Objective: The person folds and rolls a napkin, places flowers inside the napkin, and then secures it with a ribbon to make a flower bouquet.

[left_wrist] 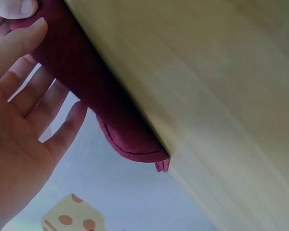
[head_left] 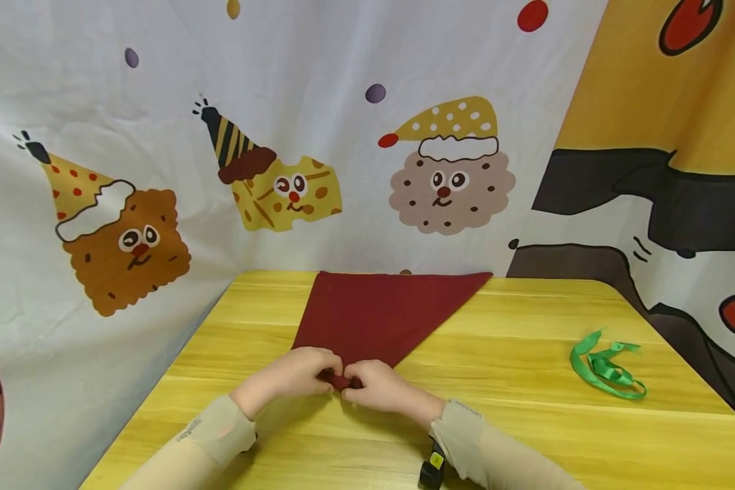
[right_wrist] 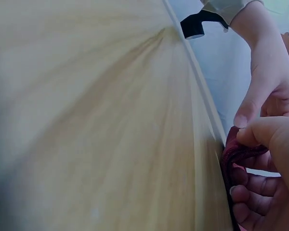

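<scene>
A dark red cloth (head_left: 380, 313) lies on the table, its far edge straight and its sides narrowing toward me. My left hand (head_left: 303, 373) and right hand (head_left: 382, 388) sit side by side at the near end, gripping a thick folded roll of it. In the left wrist view, the left thumb lies over the cloth (left_wrist: 101, 91) and the fingers pass along its far side. The right wrist view has the right thumb and curled fingers pinching the folded edge (right_wrist: 231, 154), with the left thumb touching close by. Part of the roll is hidden beneath the fingers.
A curled green ribbon (head_left: 606, 371) lies on the right side of the wooden table (head_left: 514, 422). Behind the table hangs a white curtain (head_left: 343, 54) printed with cartoon figures. A black wrist-camera mount (head_left: 431, 469) hangs under the right sleeve.
</scene>
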A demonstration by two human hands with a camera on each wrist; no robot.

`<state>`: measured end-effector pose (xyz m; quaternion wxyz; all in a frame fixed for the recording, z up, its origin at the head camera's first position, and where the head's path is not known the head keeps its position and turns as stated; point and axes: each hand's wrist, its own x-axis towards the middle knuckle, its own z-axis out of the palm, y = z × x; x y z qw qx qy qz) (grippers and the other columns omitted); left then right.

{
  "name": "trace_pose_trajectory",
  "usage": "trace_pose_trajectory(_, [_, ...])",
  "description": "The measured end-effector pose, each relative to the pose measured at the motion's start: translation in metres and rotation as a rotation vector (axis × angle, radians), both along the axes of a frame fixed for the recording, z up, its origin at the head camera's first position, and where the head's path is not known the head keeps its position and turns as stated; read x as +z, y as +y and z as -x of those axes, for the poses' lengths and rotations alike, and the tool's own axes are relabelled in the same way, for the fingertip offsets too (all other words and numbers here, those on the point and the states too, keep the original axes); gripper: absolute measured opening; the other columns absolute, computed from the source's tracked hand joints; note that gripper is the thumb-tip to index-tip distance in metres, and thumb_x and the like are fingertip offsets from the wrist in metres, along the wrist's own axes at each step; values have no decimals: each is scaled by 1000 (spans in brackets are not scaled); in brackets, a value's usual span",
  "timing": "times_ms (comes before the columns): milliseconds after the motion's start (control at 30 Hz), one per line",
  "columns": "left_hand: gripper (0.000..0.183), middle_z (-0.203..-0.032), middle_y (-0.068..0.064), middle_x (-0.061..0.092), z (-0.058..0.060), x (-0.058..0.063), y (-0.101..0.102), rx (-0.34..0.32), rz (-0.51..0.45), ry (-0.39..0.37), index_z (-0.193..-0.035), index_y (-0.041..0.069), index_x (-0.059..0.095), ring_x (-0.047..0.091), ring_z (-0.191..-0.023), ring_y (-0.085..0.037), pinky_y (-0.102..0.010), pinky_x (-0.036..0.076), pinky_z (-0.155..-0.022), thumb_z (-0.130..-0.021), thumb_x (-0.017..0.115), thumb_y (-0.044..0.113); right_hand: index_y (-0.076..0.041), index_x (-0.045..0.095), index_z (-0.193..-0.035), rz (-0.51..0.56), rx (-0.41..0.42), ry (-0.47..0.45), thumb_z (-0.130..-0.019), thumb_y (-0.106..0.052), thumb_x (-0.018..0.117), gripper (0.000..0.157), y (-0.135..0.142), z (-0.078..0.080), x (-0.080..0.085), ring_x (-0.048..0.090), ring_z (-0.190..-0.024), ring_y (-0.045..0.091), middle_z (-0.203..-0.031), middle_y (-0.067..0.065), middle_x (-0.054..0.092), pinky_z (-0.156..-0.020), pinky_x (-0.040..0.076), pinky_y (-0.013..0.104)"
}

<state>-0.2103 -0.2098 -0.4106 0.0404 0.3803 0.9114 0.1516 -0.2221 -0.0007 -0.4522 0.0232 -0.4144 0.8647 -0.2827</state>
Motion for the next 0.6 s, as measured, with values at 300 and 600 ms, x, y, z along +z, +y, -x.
trace_pose_trajectory(300, [12, -90, 12, 62, 2, -7, 1, -10, 18, 65, -95, 22, 70, 57, -82, -4, -25, 48, -74, -86, 73, 14, -19, 57, -75, 27, -2, -32, -89, -17, 69, 18, 4, -4, 3, 40, -56, 0, -65, -15, 49, -56, 34, 17])
trace_pose_trajectory(600, [9, -87, 8, 66, 20, -8, -10, -52, -217, -299, -91, 17, 70, 54, -76, -3, -24, 47, -71, -85, 74, 11, -18, 68, -82, 34, -26, -26, -89, -20, 71, 8, 6, -5, 2, 44, -59, 0, -71, -16, 53, -55, 38, 17])
